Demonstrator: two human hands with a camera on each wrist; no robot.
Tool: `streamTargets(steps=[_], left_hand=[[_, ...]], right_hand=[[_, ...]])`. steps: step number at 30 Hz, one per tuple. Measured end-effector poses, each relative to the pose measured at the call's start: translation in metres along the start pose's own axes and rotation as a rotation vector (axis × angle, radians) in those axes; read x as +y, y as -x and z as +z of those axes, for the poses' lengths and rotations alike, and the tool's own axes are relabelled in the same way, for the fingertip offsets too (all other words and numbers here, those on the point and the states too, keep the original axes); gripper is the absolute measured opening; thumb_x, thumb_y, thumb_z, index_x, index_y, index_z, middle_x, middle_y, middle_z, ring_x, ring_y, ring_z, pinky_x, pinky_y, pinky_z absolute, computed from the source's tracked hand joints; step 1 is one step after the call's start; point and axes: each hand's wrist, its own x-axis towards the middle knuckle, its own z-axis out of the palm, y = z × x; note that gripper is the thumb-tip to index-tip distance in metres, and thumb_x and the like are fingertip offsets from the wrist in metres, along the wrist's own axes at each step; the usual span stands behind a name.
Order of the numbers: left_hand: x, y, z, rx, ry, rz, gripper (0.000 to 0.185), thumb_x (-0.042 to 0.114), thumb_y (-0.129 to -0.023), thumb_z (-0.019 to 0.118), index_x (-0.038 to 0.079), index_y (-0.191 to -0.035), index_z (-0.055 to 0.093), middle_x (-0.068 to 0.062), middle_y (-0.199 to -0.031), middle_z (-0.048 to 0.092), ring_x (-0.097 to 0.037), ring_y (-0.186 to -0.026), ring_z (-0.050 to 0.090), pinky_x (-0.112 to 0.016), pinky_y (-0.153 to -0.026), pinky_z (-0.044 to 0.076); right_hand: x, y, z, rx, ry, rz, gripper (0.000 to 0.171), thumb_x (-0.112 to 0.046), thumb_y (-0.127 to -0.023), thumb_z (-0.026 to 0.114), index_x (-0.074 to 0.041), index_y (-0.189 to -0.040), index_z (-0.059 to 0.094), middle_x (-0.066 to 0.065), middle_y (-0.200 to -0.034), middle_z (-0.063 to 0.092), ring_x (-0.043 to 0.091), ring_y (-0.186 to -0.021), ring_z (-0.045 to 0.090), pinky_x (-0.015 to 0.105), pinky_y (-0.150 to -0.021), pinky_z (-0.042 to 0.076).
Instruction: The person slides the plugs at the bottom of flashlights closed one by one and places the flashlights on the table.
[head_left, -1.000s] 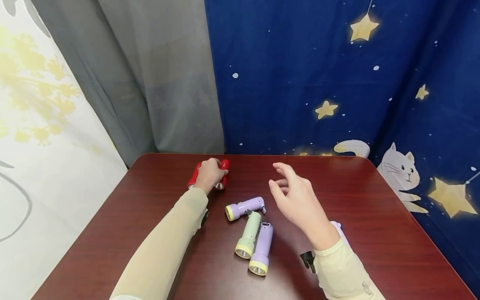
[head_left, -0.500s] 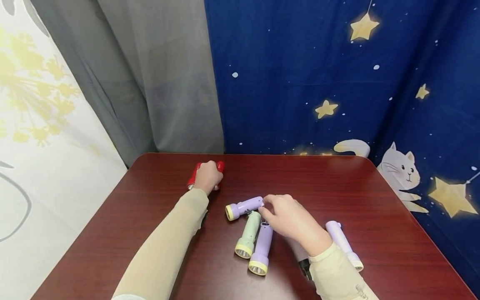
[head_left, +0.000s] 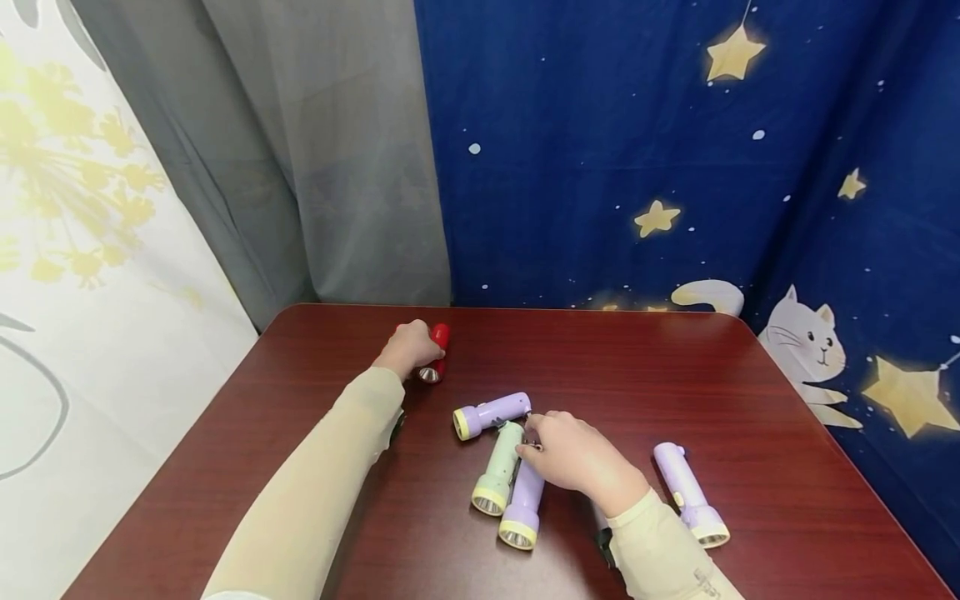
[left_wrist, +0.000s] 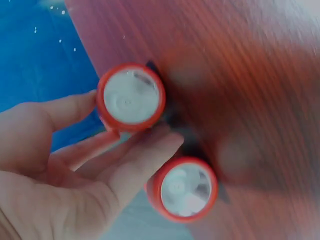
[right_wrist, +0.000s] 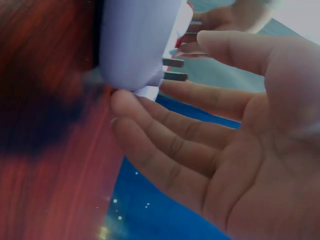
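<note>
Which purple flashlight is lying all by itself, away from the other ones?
The purple flashlight to the right of the right hand lies alone. The other two purple ones lie clustered with the green flashlight.

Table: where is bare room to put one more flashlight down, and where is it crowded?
Bare table lies between the right hand and the far edge, and along the near left edge. It is crowded mid-table, where three flashlights lie together, and beside the left hand with its red flashlights.
</note>
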Motion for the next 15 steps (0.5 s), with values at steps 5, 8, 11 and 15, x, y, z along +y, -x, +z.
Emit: streamTargets(steps=[5,8,11,15], left_hand=[[0.033,0.075,-0.040,-0.075,0.061,-0.015,0.026,0.022,-0.097,0.072,0.002,-0.113,0.068,-0.015,-0.096,0.069,-0.030,-0.077,0.071,-0.040,-0.062,0.064],[0.034,0.082,-0.044,-0.074,0.053,-0.001,0.019,0.021,-0.097,0.072,0.005,-0.106,0.069,-0.010,-0.077,0.068,-0.027,-0.069,0.069,-0.035,-0.053,0.057],[0.034,0.082,-0.044,-0.058,0.052,0.014,0.017,0.020,-0.097,0.072,0.005,-0.104,0.069,-0.007,-0.071,0.066,-0.025,-0.066,0.068,-0.031,-0.049,0.052],[0.033,0.081,-0.043,-0.020,0.049,0.034,0.019,0.019,-0.096,0.071,0.003,-0.107,0.072,-0.010,-0.086,0.070,-0.022,-0.069,0.068,-0.027,-0.055,0.053]], right_hand=[[0.002,0.000,0.003,0.001,0.018,0.004,0.029,-0.025,-0.096,0.076,-0.004,-0.116,0.076,0.008,-0.106,0.078,0.024,-0.100,0.073,0.047,-0.091,0.059],[0.002,0.000,0.004,0.002,0.024,0.013,0.017,-0.026,-0.096,0.076,-0.010,-0.100,0.075,0.003,-0.089,0.072,0.019,-0.081,0.065,0.042,-0.078,0.055],[0.002,-0.001,0.005,-0.001,0.017,0.022,0.016,-0.026,-0.096,0.076,-0.015,-0.088,0.069,-0.001,-0.076,0.062,0.017,-0.071,0.054,0.037,-0.070,0.048],[0.002,-0.002,0.006,-0.009,0.016,0.041,0.016,-0.027,-0.097,0.076,-0.014,-0.089,0.071,-0.001,-0.078,0.065,0.016,-0.071,0.056,0.037,-0.070,0.050]])
